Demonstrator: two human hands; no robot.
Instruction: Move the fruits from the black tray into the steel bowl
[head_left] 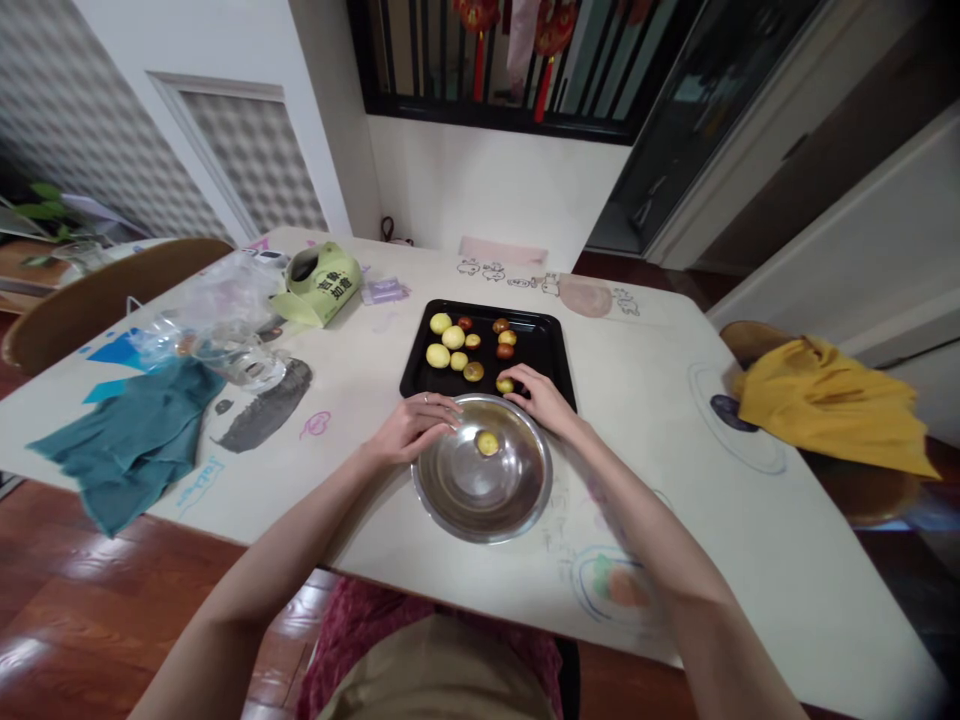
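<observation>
A shiny metal bowl (480,500) stands near the table's front edge, with one small yellow round piece (487,443) in it. My left hand (416,425) is on the bowl's upper left rim, its fingers and thumb reaching over the edge. Behind the bowl lies a black baking tray (536,335). It carries several small round pieces, pale yellow ones (438,356) at the left and reddish-brown ones (505,351) further right; their kind is unclear. My right hand (541,398) reaches past the bowl's right rim, fingertips closed on a yellow-brown round piece (505,384) at the tray's near side.
On the left of the white table (360,400) are a teal cloth (142,430), clear glasses (251,360), crumpled clear plastic (232,285) and a light green paper bag (326,285). A purple packet (385,290) lies beside the bag. A yellow cloth (832,400) hangs over a chair at the right.
</observation>
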